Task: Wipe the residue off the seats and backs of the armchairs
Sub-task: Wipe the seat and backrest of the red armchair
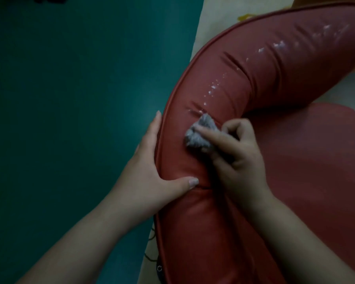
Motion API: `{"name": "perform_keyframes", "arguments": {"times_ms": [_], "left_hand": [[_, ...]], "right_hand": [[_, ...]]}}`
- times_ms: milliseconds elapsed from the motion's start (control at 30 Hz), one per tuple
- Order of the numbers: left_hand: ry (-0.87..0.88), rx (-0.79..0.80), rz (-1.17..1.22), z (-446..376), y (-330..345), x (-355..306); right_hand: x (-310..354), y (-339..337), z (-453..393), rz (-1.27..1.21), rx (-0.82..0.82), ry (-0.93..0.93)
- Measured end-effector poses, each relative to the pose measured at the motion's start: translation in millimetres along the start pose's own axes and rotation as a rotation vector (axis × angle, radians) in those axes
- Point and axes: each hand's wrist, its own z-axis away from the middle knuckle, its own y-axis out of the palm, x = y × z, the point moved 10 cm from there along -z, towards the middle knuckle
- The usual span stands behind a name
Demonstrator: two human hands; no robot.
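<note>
A red leather armchair with a curved, padded back fills the right half of the view, its seat cushion at lower right. White residue dots the back in a trail running up to the right. My right hand presses a crumpled grey cloth against the back, just below the lowest specks, index finger stretched over the cloth. My left hand clasps the outer edge of the back, thumb lying across the leather.
A dark teal floor covers the left half. A pale strip of flooring runs beside the chair's outer edge. Something yellow shows at the top right behind the back. A dark cord lies at the chair's base.
</note>
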Motion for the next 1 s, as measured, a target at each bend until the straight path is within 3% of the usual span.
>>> {"name": "perform_keyframes", "arguments": {"times_ms": [133, 333, 433, 600, 833, 1000], "left_hand": [[-0.001, -0.034, -0.043, -4, -2, -3], [0.008, -0.035, -0.05, -17, -3, -5], [0.023, -0.017, -0.04, -30, -3, -10], [0.042, -0.004, -0.055, -55, -7, -15], [0.02, 0.139, 0.044, -74, 0, -20], [0.02, 0.171, 0.088, -74, -1, -20]], "right_hand": [[21, 19, -15, -0.047, 0.093, -0.147], [-23, -2, -40, 0.013, -0.067, 0.026], [-10, 7, -21, -0.053, -0.037, -0.008], [-23, 7, -61, 0.012, -0.073, -0.022], [-48, -6, -16, -0.102, -0.217, 0.266], [-17, 8, -45, -0.028, -0.068, 0.06]]}}
